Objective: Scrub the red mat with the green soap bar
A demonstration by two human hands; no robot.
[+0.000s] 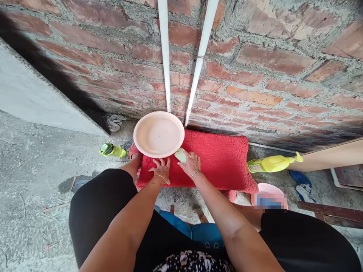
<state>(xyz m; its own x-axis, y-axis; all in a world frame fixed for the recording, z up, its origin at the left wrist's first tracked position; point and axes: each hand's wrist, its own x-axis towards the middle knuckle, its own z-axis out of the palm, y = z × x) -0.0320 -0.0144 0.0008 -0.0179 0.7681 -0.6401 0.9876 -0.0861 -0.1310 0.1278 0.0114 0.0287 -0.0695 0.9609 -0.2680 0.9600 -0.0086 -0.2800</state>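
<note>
My left hand [161, 170] lies spread on a red textured cloth [218, 158], just below the basin; its fingers are apart and it holds nothing. My right hand [192, 164] is closed on a pale green oval brush [180, 155], whose bristles I cannot see. The brush is at the lower right rim of a pale pink round basin [159, 134]. The basin rests at the left end of the red cloth, which covers a low, flat support. A few dark specks show on the basin's bottom.
A yellow-green pump bottle [269, 164] is at the cloth's right end, above a pink tub [272, 189] with blurred contents. A green bottle [112, 150] and a grey rag [114, 122] are on the left. Behind stand a brick wall [255, 56] and white pipes [165, 56].
</note>
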